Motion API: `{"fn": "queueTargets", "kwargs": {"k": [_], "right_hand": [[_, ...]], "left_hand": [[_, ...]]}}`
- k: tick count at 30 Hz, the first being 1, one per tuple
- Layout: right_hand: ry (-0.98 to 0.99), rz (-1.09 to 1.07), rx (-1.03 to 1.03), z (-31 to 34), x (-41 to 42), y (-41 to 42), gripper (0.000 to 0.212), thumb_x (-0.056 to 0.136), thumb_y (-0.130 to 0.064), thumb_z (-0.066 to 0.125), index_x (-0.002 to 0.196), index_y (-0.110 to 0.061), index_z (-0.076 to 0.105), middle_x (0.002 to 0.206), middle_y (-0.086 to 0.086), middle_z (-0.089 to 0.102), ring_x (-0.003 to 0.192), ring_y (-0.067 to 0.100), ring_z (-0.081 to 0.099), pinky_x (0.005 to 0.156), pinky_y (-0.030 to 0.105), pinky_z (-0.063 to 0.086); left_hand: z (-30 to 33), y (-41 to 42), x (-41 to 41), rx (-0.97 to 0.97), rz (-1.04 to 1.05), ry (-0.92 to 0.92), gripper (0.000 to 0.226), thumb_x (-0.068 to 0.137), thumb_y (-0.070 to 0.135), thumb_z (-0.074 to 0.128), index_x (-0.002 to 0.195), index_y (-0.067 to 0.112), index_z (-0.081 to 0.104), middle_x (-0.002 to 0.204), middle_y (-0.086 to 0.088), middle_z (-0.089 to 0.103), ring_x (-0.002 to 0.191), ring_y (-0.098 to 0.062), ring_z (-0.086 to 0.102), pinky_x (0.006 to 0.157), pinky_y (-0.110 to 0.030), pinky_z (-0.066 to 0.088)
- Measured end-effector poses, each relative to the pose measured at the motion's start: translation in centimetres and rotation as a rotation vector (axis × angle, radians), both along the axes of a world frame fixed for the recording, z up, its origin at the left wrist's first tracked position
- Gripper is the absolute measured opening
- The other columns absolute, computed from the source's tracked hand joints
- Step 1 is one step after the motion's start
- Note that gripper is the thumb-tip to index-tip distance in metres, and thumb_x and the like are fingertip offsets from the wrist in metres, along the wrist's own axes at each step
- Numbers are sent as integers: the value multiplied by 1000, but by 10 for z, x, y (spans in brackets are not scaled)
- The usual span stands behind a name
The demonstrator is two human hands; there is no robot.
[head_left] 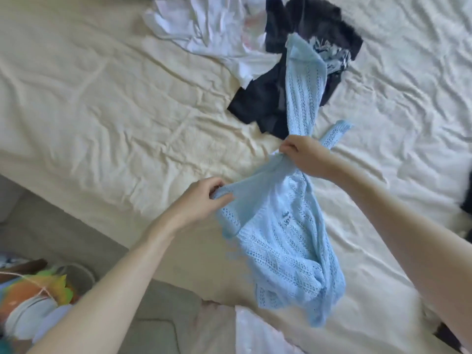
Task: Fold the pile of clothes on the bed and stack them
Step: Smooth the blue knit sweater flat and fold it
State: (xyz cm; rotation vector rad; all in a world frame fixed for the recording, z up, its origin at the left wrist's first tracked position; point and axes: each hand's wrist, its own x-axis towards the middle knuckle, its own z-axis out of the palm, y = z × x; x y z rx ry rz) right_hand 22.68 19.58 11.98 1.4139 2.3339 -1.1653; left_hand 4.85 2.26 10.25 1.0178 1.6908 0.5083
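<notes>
Blue openwork knit (283, 241) hangs bunched between both hands above the cream sheet (102, 111). Left hand (201, 203) pinches one edge with curled fingers; right hand (304, 155) is clamped on the gathered middle, hiding the sheet behind. A sleeve trails back across a dark garment (258, 108), beside white clothes (209, 29). Bright clutter (33, 302), too blurred to identify, sits lower left beside the bed.

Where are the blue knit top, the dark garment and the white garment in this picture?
blue knit top (283, 254), head view, hanging body panel.
dark garment (260, 103), head view, lower flat part.
white garment (204, 29), head view, crumpled middle.
</notes>
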Motion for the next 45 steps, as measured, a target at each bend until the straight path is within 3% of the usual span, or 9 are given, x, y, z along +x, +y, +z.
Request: {"fn": "queueTargets", "kwargs": {"k": [7, 12, 17, 24, 29, 33, 38, 41, 45], "right_hand": [[343, -154, -5, 170, -2, -18, 16, 94, -27, 55, 81, -20, 52, 60, -13, 42, 49, -2, 40, 46, 13, 28], [165, 118, 265, 292, 0, -17, 34, 81, -32, 72, 108, -13, 65, 89, 0, 54, 82, 15, 48, 65, 21, 36], [101, 202, 625, 394, -15, -19, 22, 88, -23, 62, 73, -10, 53, 86, 12, 55, 82, 22, 47, 66, 31, 30], [473, -13, 973, 497, -14, -11, 18, 89, -17, 62, 98, -2, 66, 92, 15, 60, 87, 30, 55, 69, 32, 33], [602, -48, 768, 518, 5, -2, 15, 82, -14, 71, 82, 1, 68, 64, 13, 55, 65, 19, 44, 52, 21, 28], [523, 20, 430, 508, 20, 10, 28, 80, -16, 74, 88, 9, 65, 75, 10, 52, 72, 18, 47, 67, 31, 35], [763, -127, 200, 508, 28, 29, 14, 85, -9, 67, 90, 4, 70, 76, 9, 71, 70, 21, 66, 73, 33, 55], [731, -163, 284, 504, 25, 38, 9, 87, -9, 65, 80, -9, 71, 70, 5, 70, 62, 16, 65, 62, 24, 55], [235, 14, 633, 491, 18, 47, 30, 90, -16, 59, 63, -10, 50, 60, 3, 44, 56, 15, 39, 52, 27, 30]], "left_hand": [[150, 26, -15, 281, -36, 222, 19, 86, 22, 64, 75, 32, 53, 72, 8, 57, 64, -4, 50, 57, -12, 35], [266, 43, -34, 519, -29, 493, 12, 82, 13, 69, 80, 18, 58, 77, 3, 54, 70, -13, 49, 60, -15, 31], [352, 42, -47, 630, -12, 873, 8, 88, 22, 62, 92, 16, 64, 90, -2, 61, 87, -24, 57, 63, -28, 32], [454, 29, -71, 866, 326, 1183, 11, 91, 23, 55, 92, 18, 64, 67, 4, 51, 82, -27, 52, 61, -31, 35], [479, 28, -91, 793, 350, 872, 9, 85, 13, 62, 92, 9, 67, 75, -1, 59, 75, -20, 52, 63, -27, 36], [471, 21, -105, 694, 344, 803, 5, 83, 12, 68, 88, 12, 67, 81, -1, 60, 74, -16, 53, 62, -22, 38], [476, 15, -131, 722, 418, 798, 4, 86, 12, 66, 82, 9, 65, 74, -2, 55, 54, -14, 53, 45, -14, 43], [472, 19, -137, 682, 417, 801, 15, 90, 20, 62, 76, 16, 58, 81, -5, 62, 67, -20, 59, 68, -30, 51], [454, 28, -123, 565, 536, 204, 14, 97, 12, 49, 84, 16, 50, 84, -5, 54, 70, -16, 55, 50, -26, 51]]}}
